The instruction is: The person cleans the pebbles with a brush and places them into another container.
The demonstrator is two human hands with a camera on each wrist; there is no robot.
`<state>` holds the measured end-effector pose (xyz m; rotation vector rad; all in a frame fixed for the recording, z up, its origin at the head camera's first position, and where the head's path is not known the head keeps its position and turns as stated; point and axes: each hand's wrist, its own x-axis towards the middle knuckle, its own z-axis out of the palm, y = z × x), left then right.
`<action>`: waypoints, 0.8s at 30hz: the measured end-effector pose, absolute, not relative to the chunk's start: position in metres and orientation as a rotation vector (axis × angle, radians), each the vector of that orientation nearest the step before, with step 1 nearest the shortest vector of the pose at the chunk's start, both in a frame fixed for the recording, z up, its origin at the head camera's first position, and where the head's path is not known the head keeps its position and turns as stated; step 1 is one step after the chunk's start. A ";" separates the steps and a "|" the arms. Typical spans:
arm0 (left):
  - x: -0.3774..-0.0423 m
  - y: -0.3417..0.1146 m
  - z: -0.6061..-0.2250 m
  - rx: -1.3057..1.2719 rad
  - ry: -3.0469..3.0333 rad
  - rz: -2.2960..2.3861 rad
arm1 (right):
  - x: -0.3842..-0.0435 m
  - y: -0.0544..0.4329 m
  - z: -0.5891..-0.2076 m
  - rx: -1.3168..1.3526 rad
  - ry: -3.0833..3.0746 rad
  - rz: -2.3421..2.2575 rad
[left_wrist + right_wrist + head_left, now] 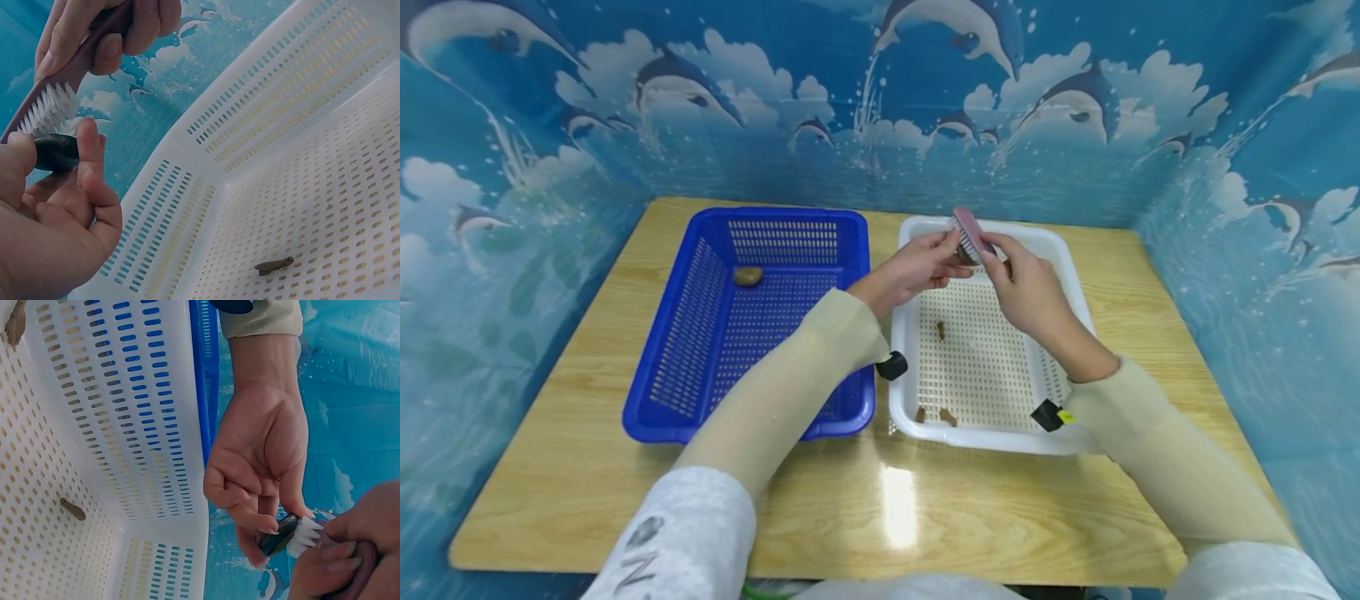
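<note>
My left hand pinches a smooth dark stone between thumb and fingers, above the far part of the white basket. In my right hand is a mauve scrubbing brush, gripped by its back. Its white bristles touch the stone's side in both wrist views. The fingers of both hands cover parts of the stone and brush. Below, on the basket's slotted floor, lie brown clumps, one near the middle and two by the front wall.
To the left stands a blue basket, its side close against the white one, with a brownish stone inside at the back left. Both baskets rest on a wooden table. Dolphin-printed sheeting surrounds the back and sides.
</note>
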<state>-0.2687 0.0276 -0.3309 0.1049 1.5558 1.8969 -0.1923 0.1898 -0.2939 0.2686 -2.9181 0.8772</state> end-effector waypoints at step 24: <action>-0.266 0.023 -0.326 0.084 1.502 1.929 | -0.191 0.195 -0.299 0.194 -2.925 0.887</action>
